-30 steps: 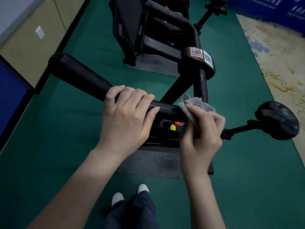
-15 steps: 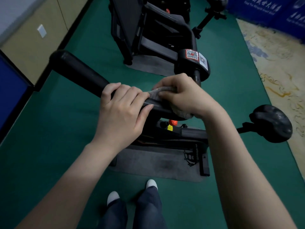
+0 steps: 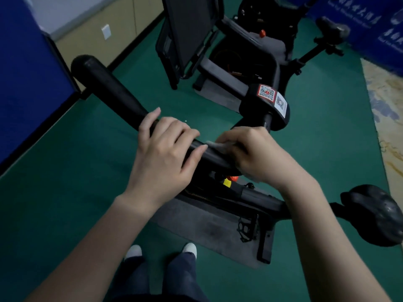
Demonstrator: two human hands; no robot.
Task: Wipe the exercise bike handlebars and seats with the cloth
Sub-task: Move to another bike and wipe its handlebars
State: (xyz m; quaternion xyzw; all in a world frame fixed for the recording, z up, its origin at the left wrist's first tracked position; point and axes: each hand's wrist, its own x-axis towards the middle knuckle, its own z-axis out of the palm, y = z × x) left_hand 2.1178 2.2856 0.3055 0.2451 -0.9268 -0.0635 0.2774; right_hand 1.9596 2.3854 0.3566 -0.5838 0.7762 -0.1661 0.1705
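Both hands are closed on the handlebar (image 3: 109, 86). The left hand (image 3: 161, 153) curls round the black foam bar to steady it. Just beside it, the right hand (image 3: 255, 155) clamps a pale grey cloth (image 3: 218, 145) over the bar near the stem. The job looks to be at an early stage, with the bar's far end beyond the left hand and the scuffed, dull seat (image 3: 375, 212) out past the right forearm probably not wiped yet.

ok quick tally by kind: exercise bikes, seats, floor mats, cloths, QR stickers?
exercise bikes: 2 (near, far)
seats: 2 (near, far)
floor mats: 2 (near, far)
cloth: 1
QR stickers: 2 (red, white)
Total: 9
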